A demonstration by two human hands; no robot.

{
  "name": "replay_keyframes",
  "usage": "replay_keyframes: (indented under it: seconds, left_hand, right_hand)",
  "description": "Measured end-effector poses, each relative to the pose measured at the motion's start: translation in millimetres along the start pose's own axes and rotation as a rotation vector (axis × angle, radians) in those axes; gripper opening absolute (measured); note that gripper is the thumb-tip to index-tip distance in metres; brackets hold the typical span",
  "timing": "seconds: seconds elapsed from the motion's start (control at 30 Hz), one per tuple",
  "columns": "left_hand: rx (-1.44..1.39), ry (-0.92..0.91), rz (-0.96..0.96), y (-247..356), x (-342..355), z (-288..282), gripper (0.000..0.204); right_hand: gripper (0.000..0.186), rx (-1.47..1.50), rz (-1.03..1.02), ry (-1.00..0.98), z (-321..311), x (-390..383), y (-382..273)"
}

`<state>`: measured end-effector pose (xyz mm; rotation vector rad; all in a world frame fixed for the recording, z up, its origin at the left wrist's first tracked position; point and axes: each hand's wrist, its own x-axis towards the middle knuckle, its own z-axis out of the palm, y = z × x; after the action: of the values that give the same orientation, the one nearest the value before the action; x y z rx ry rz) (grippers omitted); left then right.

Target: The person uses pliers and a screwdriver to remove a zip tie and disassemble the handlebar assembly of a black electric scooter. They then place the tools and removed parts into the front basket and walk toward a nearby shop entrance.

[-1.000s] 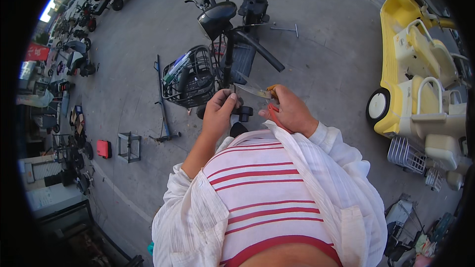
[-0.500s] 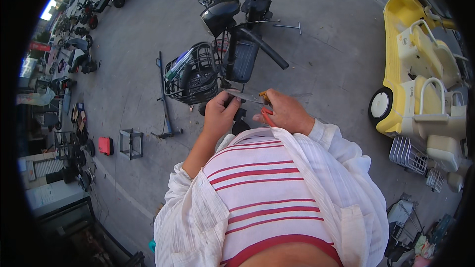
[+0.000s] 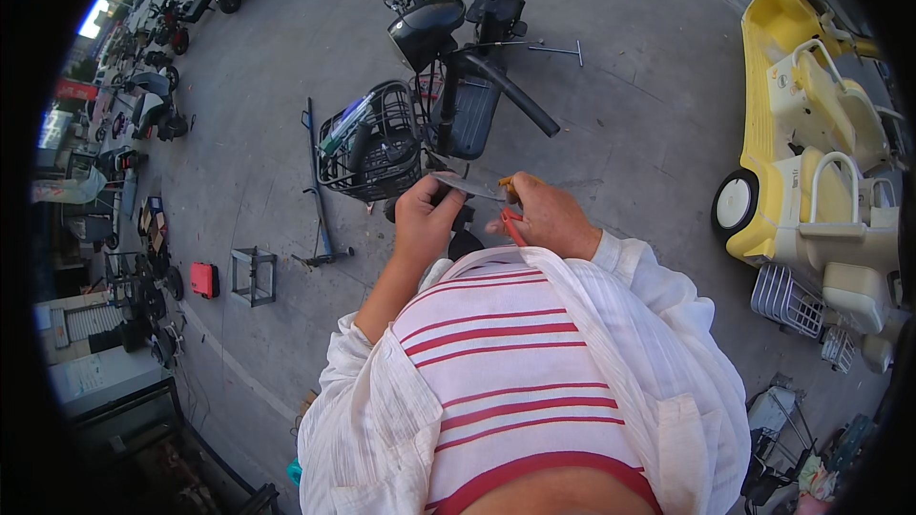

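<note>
Grey paved ground [image 3: 630, 86] below my fingers [image 3: 448, 207]. Well off to their right, yellow cart [image 3: 759, 133]. Far left of them, row of parked scooters [image 3: 149, 113], strip of bright sky [image 3: 91, 29] beyond. Pale line [image 3: 239, 370] on ground, left and nearer me.

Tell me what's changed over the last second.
The scissors moved left, bringing the blades to the left hand. The right hand still grips them. The scooter and red box stayed put.
</note>
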<state>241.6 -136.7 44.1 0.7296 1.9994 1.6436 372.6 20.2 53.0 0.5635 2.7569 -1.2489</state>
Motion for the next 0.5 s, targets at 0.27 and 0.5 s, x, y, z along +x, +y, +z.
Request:
replay_keyframes:
  seconds: [0.27, 0.5]
  left_hand:
    - [0.000, -0.024, 0.001, 0.4, -1.2, -3.5, 0.011]
    - [-0.175, -0.063, -0.057, -6.9, -1.3, -8.6, 0.012]
  right_hand:
    - [0.066, 0.024, -0.013, 0.013, 3.7, 0.0, -0.4]
    - [0.066, 0.012, -0.131, 0.119, 8.1, 2.0, 1.4]
